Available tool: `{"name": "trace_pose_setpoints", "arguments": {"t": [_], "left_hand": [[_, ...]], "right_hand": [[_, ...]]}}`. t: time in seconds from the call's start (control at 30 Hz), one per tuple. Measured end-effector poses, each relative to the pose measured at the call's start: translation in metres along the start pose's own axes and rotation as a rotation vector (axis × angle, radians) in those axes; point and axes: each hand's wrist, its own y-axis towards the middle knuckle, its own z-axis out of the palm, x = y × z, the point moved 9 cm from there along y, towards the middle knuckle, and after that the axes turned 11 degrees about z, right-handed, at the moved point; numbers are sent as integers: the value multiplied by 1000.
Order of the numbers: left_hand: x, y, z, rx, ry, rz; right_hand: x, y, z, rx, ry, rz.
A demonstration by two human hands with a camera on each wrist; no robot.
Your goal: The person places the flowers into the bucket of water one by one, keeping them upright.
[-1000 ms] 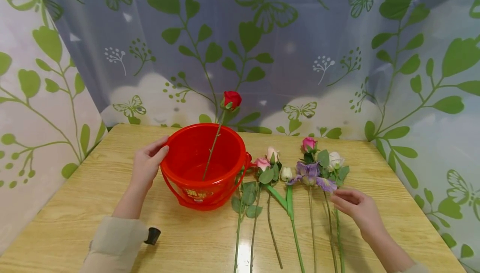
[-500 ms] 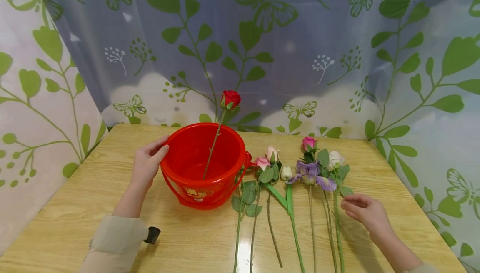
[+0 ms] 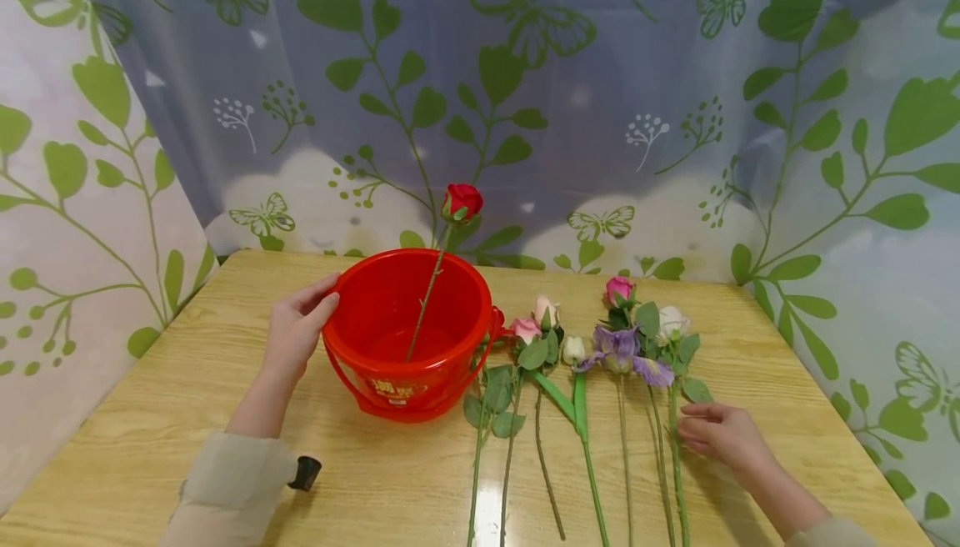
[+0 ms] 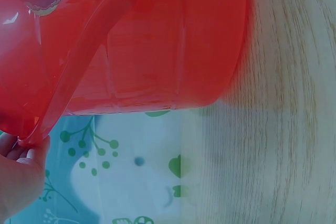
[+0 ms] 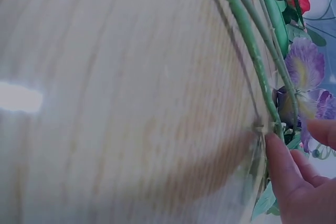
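Observation:
A red plastic bucket (image 3: 442,393) stands on the table, with one red rose (image 3: 462,203) leaning in it, its bloom above the far rim. My left hand (image 3: 292,330) grips the bucket's rim at the left, where the handle joins in the left wrist view. My right hand (image 3: 726,439) is at the stem of the white rose (image 3: 672,323), the rightmost flower lying on the table. In the right wrist view the fingers (image 5: 283,169) touch that green stem (image 5: 252,51), while the thumb (image 5: 321,131) stands apart from it.
Beside the white rose lie a purple iris (image 3: 617,348), a deep pink rose (image 3: 618,290), a white tulip (image 3: 573,350) and paler pink roses (image 3: 525,329), stems toward me. A patterned curtain (image 3: 555,113) hangs behind the wooden table (image 3: 360,480).
My right hand has drawn back from near the iris petals, moved down past the white rose's leaf and come to its stem. The left hand stays on the bucket rim.

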Motion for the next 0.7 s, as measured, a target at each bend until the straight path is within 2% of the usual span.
{"name": "trace_pose_setpoints", "arguments": {"t": [0.23,0.7], "left_hand": [[1,-1,0,2,-1,-15],[-1,-1,0,-8,-6,-11]], "right_hand": [[-7,7,0,13,-19,53],[-13,13,6,70,39,70]]}}
